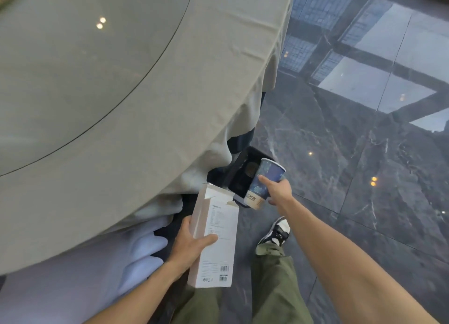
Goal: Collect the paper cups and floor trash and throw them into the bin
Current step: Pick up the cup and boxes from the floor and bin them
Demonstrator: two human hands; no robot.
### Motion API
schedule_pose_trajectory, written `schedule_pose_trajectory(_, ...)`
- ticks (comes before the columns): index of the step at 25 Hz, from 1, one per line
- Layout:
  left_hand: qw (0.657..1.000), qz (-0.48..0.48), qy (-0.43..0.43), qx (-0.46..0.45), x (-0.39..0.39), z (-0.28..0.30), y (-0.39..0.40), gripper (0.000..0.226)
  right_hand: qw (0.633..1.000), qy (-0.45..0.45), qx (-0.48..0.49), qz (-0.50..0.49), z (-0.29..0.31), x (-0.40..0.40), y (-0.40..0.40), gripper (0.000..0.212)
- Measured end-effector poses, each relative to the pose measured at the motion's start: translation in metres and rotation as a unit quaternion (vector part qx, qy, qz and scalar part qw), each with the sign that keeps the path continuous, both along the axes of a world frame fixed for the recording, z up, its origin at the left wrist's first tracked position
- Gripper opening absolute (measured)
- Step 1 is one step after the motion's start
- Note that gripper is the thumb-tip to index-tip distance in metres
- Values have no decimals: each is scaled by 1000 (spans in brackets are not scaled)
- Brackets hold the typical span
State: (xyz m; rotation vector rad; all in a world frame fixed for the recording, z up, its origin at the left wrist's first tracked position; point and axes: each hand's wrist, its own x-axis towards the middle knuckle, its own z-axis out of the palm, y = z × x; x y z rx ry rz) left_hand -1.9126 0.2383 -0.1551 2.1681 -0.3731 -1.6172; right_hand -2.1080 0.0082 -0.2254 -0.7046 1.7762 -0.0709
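My left hand grips a tall white cardboard box with its top flaps open, held upright over my legs. Farther out, my right hand holds a blue patterned paper cup with a tan base, tilted with its mouth pointing up and away. The cup hangs just above a black tray-like box that lies on the floor at the table's edge.
A large round table with a grey-green cloth and a glass top fills the left. White cloth hangs below it. Dark polished marble floor spreads to the right. My shoe and green trousers are below.
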Motion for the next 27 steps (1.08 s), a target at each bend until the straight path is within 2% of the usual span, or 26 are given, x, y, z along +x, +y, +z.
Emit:
schedule_pose_trajectory(3,1000,16,-1,-12,5,-6,-6,79,1000,8,9,4,-17,14,-4,79)
schedule_pose_trajectory(7,999,40,11,-18,3,-5,-20,78,999,-25,20,13,-10,7,21,58)
schedule_pose_trajectory(10,997,66,26,-9,-4,-6,-35,70,987,-118,105,31,17,-12,53,62)
schedule_pose_trajectory(13,994,101,31,8,-14,-8,-49,70,920,-284,250,101,42,-34,90,58)
schedule_pose_trajectory(15,994,104,22,30,-21,-11,-55,70,905,-314,271,100,46,-48,108,48)
schedule_pose_trajectory(18,993,100,-17,66,-25,-20,-55,66,913,-324,246,0,44,-57,116,28)
schedule_pose_trajectory(20,989,114,-29,85,-22,-29,-51,58,928,-293,211,-92,39,-58,109,19)
schedule_pose_trajectory(21,988,124,-31,91,-18,-34,-48,53,945,-248,184,-111,33,-56,103,18)
schedule_pose_trajectory(24,985,122,-48,109,-6,-44,-35,39,985,-88,102,-104,11,-47,83,12)
schedule_pose_trajectory(27,986,116,-52,109,3,-48,-27,32,991,-55,75,-97,-11,-32,59,31)
